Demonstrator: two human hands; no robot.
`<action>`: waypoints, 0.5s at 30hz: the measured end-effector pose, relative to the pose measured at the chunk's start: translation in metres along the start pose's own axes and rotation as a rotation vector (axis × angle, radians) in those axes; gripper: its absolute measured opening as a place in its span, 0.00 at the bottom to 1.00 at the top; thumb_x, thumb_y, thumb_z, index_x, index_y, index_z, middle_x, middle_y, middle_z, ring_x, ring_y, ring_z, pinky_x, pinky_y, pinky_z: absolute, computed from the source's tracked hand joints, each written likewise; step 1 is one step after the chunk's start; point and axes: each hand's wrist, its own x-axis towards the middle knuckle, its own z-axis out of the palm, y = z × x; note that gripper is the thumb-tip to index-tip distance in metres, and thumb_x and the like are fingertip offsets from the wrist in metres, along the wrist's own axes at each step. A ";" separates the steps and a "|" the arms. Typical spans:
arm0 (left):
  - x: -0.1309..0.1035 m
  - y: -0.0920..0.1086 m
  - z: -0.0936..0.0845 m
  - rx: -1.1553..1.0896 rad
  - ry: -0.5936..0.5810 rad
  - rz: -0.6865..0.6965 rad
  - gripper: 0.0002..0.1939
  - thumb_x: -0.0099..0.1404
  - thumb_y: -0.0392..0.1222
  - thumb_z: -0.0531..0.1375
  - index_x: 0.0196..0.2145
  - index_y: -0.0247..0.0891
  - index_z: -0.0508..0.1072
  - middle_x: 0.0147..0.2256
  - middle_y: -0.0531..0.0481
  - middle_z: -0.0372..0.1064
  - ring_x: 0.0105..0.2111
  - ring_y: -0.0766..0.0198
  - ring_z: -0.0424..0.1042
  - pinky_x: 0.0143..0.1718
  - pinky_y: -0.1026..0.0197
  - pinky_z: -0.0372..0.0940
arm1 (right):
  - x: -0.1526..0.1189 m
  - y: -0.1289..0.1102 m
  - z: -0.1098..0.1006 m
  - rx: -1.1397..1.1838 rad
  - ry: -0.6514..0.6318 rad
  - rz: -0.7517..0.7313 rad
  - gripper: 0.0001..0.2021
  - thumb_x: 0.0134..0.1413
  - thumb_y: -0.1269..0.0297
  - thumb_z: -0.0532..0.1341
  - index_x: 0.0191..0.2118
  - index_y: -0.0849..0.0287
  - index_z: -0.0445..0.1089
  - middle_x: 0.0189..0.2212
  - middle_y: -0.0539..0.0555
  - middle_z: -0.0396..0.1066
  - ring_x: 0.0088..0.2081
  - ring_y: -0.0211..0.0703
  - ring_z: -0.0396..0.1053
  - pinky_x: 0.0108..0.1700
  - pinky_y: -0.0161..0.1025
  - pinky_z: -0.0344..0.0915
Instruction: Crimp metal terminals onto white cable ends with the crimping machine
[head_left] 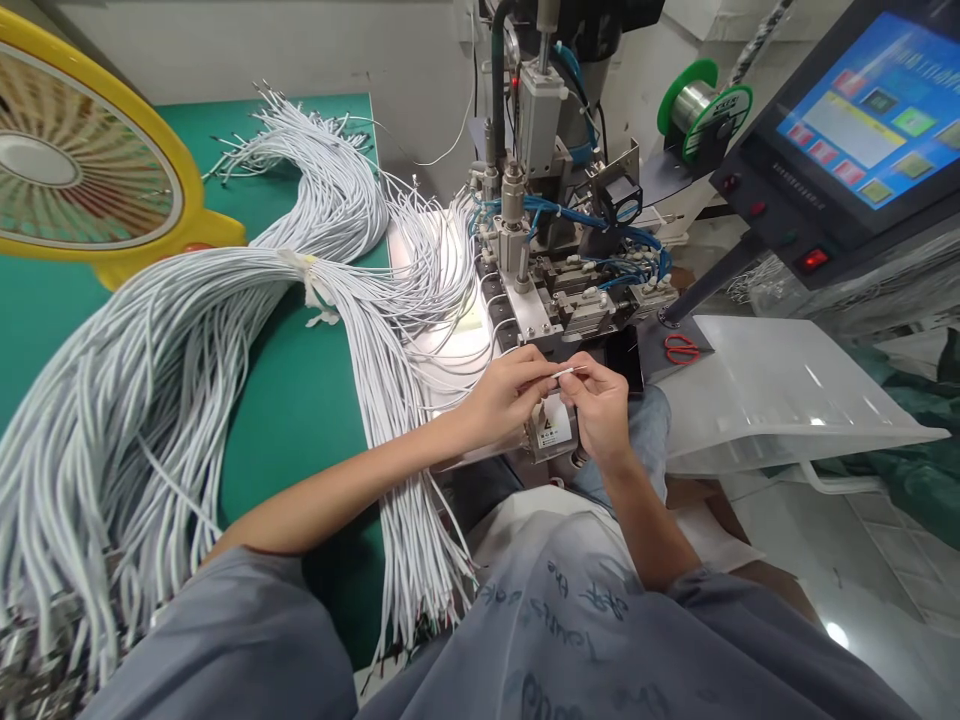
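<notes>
Both my hands meet in front of the machine, pinching one thin white cable (564, 372) near its end. My left hand (517, 385) has its fingers closed on the cable from the left. From the right, my right hand (598, 400) pinches the cable's tip between thumb and forefinger. The fine wires at that tip are too small to make out. Just beyond the hands stands the soldering machine (529, 300), with metal clamps and blue air tubes. A large bundle of white cables (382, 380), tied with a pale strip, lies to the left of my hands.
A yellow fan (202, 232) stands at the left on the green table mat (292, 390). Behind the machine's right side is a solder wire spool (701, 108). A touch screen (877, 110) leans in at the upper right. Red-handled scissors (681, 349) lie near a translucent plastic tray (795, 390).
</notes>
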 end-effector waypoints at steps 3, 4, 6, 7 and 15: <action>0.000 0.000 0.001 -0.027 0.059 -0.015 0.10 0.67 0.40 0.55 0.39 0.36 0.75 0.27 0.51 0.66 0.27 0.70 0.65 0.27 0.68 0.61 | -0.003 0.000 0.003 0.052 0.004 0.005 0.11 0.51 0.56 0.61 0.29 0.59 0.69 0.28 0.50 0.62 0.23 0.30 0.55 0.21 0.32 0.54; 0.000 0.000 0.000 -0.020 0.070 -0.020 0.10 0.66 0.40 0.56 0.38 0.35 0.76 0.25 0.51 0.66 0.25 0.70 0.65 0.26 0.68 0.61 | -0.004 0.000 0.003 0.042 0.015 -0.005 0.11 0.51 0.56 0.61 0.29 0.59 0.70 0.29 0.50 0.62 0.22 0.30 0.55 0.21 0.32 0.54; 0.000 0.000 -0.001 0.006 0.071 -0.018 0.09 0.65 0.39 0.57 0.36 0.34 0.76 0.23 0.52 0.65 0.23 0.71 0.64 0.25 0.68 0.60 | -0.003 -0.001 0.002 -0.021 0.041 -0.036 0.11 0.53 0.56 0.60 0.31 0.59 0.71 0.30 0.51 0.64 0.22 0.30 0.56 0.22 0.33 0.55; 0.000 -0.001 -0.002 0.022 0.060 -0.009 0.08 0.65 0.38 0.56 0.35 0.34 0.75 0.22 0.53 0.65 0.23 0.71 0.64 0.25 0.68 0.60 | -0.002 -0.001 0.000 -0.063 0.050 -0.054 0.10 0.53 0.56 0.60 0.31 0.59 0.72 0.30 0.51 0.64 0.23 0.31 0.58 0.23 0.33 0.56; 0.001 -0.009 -0.003 0.182 -0.052 0.118 0.13 0.67 0.33 0.50 0.41 0.33 0.73 0.27 0.49 0.66 0.27 0.70 0.66 0.27 0.68 0.61 | 0.008 -0.013 -0.017 -0.286 -0.024 -0.192 0.06 0.51 0.64 0.61 0.29 0.59 0.74 0.22 0.49 0.64 0.25 0.35 0.60 0.26 0.35 0.58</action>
